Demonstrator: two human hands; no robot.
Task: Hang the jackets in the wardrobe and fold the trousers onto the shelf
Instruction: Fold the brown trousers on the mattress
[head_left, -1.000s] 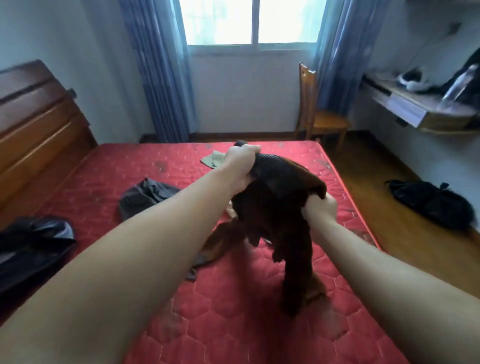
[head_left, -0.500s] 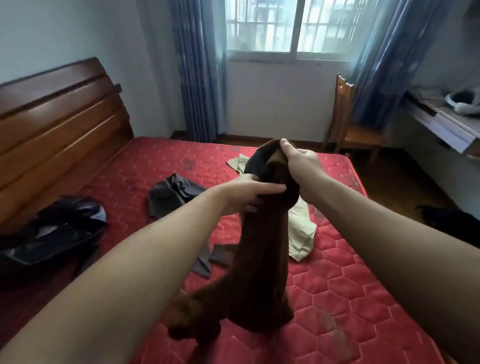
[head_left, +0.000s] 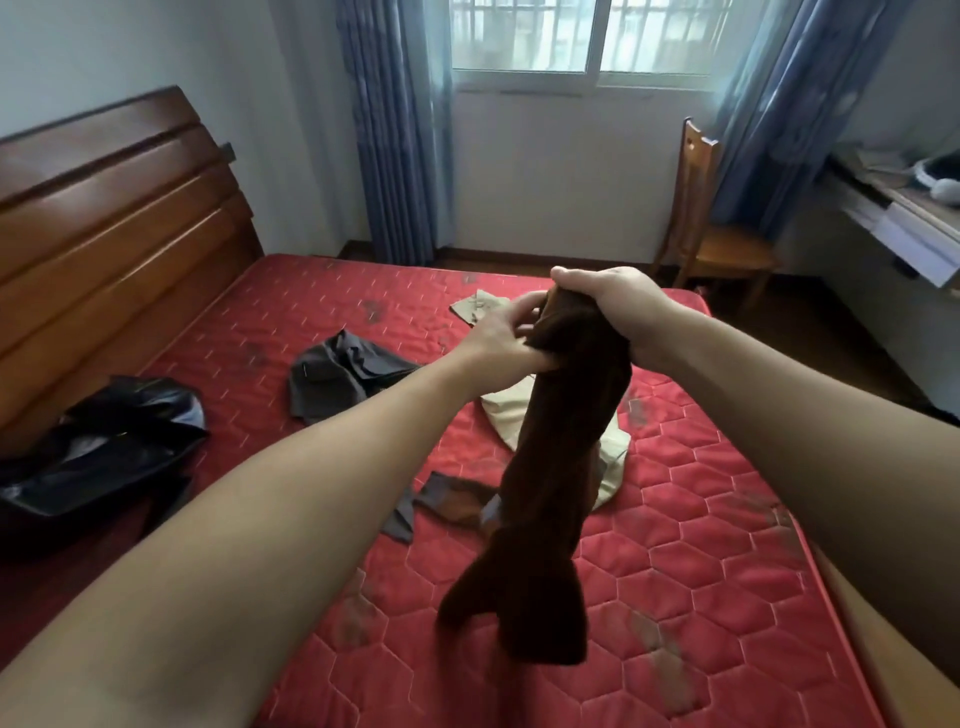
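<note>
Dark brown trousers (head_left: 550, 478) hang in a long bunch above the red mattress (head_left: 701, 545). My right hand (head_left: 618, 306) grips their top end from above. My left hand (head_left: 506, 338) pinches the fabric just below, on the left side. Under them lie beige trousers (head_left: 498, 415), partly hidden. A grey garment (head_left: 343, 376) lies crumpled left of centre, with another grey piece (head_left: 415, 504) nearer me. A shiny black jacket (head_left: 98, 452) is heaped at the bed's left edge by the headboard.
A wooden headboard (head_left: 114, 218) stands along the left. A wooden chair (head_left: 717, 234) sits past the bed's far right corner, beside blue curtains (head_left: 779, 104). A wall desk (head_left: 904, 218) runs along the right wall. No wardrobe is in view.
The brown trousers rose from a heap on the mattress into a hanging bunch. My right hand moved to the top end and my left hand shifted below it. The view swung left.
</note>
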